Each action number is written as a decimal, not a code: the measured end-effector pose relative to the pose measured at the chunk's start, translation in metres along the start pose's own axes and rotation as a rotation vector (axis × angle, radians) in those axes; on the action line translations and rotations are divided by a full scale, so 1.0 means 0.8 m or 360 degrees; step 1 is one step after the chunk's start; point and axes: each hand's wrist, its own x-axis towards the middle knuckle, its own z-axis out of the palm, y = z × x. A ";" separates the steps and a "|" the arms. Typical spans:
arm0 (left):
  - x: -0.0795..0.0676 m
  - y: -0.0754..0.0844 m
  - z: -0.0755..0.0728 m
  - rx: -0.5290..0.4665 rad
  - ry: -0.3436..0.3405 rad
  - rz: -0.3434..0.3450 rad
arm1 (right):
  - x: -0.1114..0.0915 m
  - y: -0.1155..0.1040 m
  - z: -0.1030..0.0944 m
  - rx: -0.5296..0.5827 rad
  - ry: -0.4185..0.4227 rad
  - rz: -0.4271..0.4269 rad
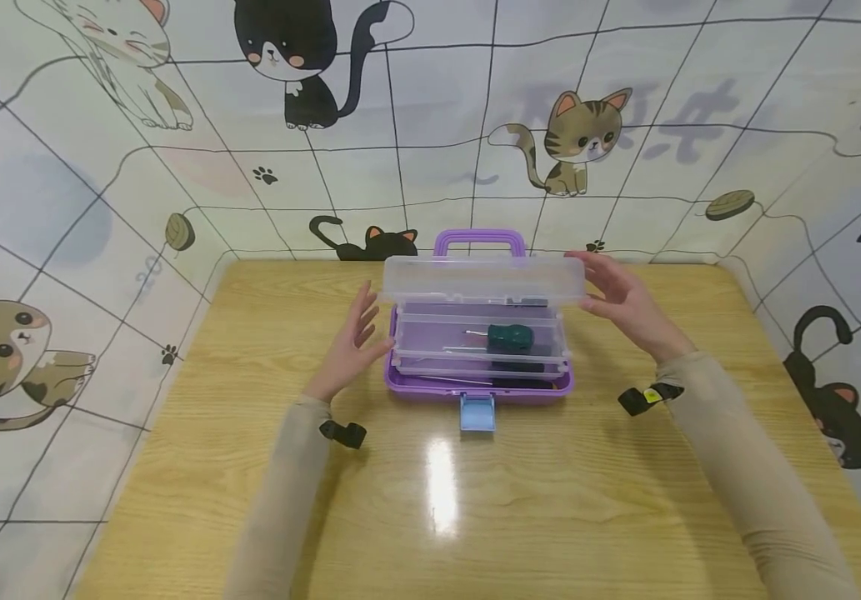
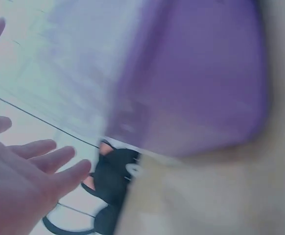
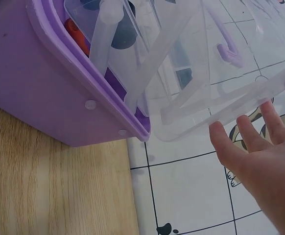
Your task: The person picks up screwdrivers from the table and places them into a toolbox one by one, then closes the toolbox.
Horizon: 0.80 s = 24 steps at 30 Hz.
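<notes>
A purple toolbox (image 1: 407,387) sits on the table with its clear lid (image 1: 483,279) raised and tilted back. In its clear tray lies a screwdriver (image 1: 511,337) with a green handle; darker tools underneath show only in part. My left hand (image 1: 355,354) is beside the box's left side, fingers spread and holding nothing; the left wrist view shows that hand (image 2: 25,186) near the purple wall (image 2: 206,88). At the lid's right end is my right hand (image 1: 628,304). In the right wrist view its extended fingertips (image 3: 220,131) touch the lid's edge.
The wooden table (image 1: 535,500) meets a cat-patterned tile backdrop (image 1: 445,175) behind and at both sides. A purple carrying handle (image 1: 478,236) stands up behind the lid. At the box's front hangs a light-blue latch (image 1: 478,414). An orange item (image 3: 76,35) shows inside the box.
</notes>
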 end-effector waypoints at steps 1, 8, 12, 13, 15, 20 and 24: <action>0.005 0.007 -0.001 0.0019 0.0016 0.0042 | 0.000 0.000 -0.001 0.0000 0.0000 -0.0007; 0.040 0.042 -0.007 0.0120 -0.0013 0.0185 | -0.001 0.001 -0.001 0.0036 -0.0029 -0.0044; 0.044 0.045 -0.010 0.0149 -0.0108 0.0146 | -0.003 0.000 0.000 0.0010 -0.0029 0.0015; 0.043 0.044 -0.011 0.0146 -0.0129 0.0137 | -0.004 0.000 0.000 -0.0013 -0.0030 0.0043; 0.041 0.043 -0.011 0.0126 -0.0155 0.0121 | -0.007 0.000 0.000 -0.0058 -0.0046 0.0110; 0.038 0.040 -0.011 0.0013 -0.0204 0.0162 | -0.012 0.002 -0.002 -0.0137 -0.0112 0.0244; 0.035 0.037 -0.010 -0.0051 -0.0241 0.0125 | -0.014 0.007 -0.004 -0.0189 -0.0165 0.0213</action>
